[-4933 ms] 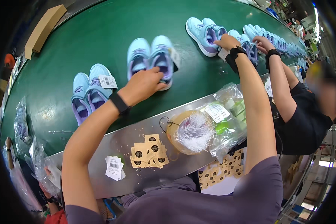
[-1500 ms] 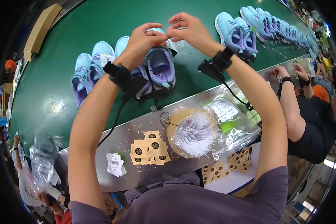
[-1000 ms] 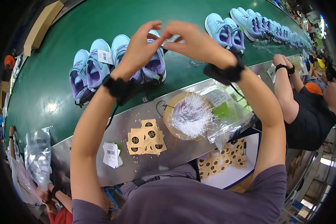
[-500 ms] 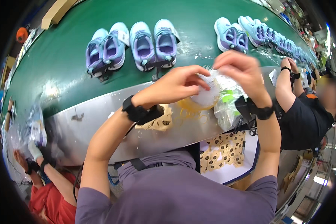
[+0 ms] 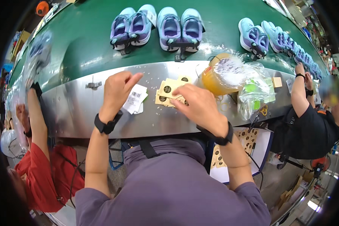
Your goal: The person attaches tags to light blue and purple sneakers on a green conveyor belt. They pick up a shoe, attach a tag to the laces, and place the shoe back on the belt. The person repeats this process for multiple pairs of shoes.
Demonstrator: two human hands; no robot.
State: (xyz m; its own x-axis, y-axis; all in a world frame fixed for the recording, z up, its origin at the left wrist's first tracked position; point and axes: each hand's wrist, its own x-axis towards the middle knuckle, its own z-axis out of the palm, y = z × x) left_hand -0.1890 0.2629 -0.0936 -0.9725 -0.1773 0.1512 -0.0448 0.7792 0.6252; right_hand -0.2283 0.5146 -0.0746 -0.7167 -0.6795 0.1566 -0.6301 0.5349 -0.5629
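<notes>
Above the metal ledge, my left hand (image 5: 118,89) has its fingers curled under and its thumb stretched to the right. What they hold, if anything, is hidden. Beside it lies a small pile of white barcode tags (image 5: 136,98). My right hand (image 5: 201,105) reaches in from the right and pinches the edge of a tan card with a dark round print (image 5: 167,89). That card lies on top of several similar ones. To the right, a yellow tub-like roll (image 5: 214,83) carries a bundle of clear thin plastic strands (image 5: 233,69).
Pairs of light-blue and purple shoes (image 5: 169,32) stand on the green table (image 5: 83,49). A clear bag with green bits (image 5: 258,90) lies right of the roll. Below the ledge is a white bin (image 5: 261,150) with more cards. Co-workers in red (image 5: 60,177) and black (image 5: 301,130) flank me.
Both hands have left the strand bundle and come down and apart: the left toward the white tags, the right onto the tan cards. The view has shifted, uncovering both piles.
</notes>
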